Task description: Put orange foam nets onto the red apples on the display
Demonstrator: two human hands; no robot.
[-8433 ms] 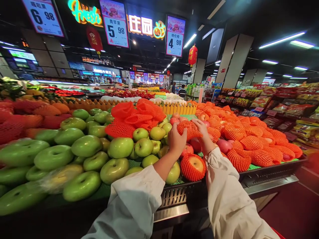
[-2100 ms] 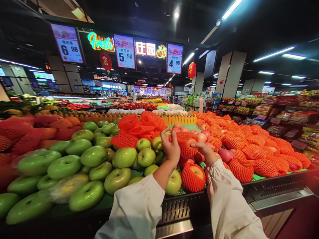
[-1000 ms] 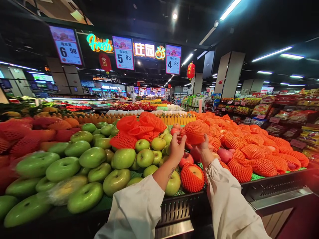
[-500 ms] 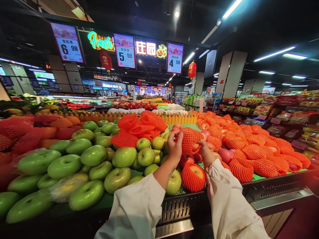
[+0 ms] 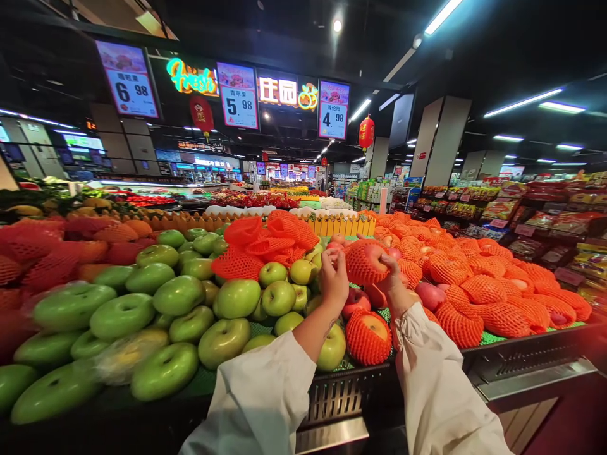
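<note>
Between my hands, above the fruit, is a red apple (image 5: 378, 254) partly covered by an orange foam net (image 5: 361, 264). Its bare red skin shows on the right side. My right hand (image 5: 394, 285) grips that side, with the thumb and fingers closed on the apple. At the opposite end, my left hand (image 5: 334, 275) has its fingers bent in a pinch at the net's edge; the fingertips are partly hidden. Just below sits another netted apple (image 5: 368, 337), and beside my left wrist lies a green apple (image 5: 331, 349).
Green apples (image 5: 177, 295) fill the left of the display, with a heap of loose orange nets (image 5: 265, 243) on top. Many netted apples (image 5: 493, 278) are piled on the right. A black slotted edge (image 5: 334, 399) runs along the front, and a low yellow fence (image 5: 339, 226) stands behind.
The held apple has turned, or its net has slid, so more red skin shows on the right. My right fingers have moved up around it. My left hand has shifted only slightly.
</note>
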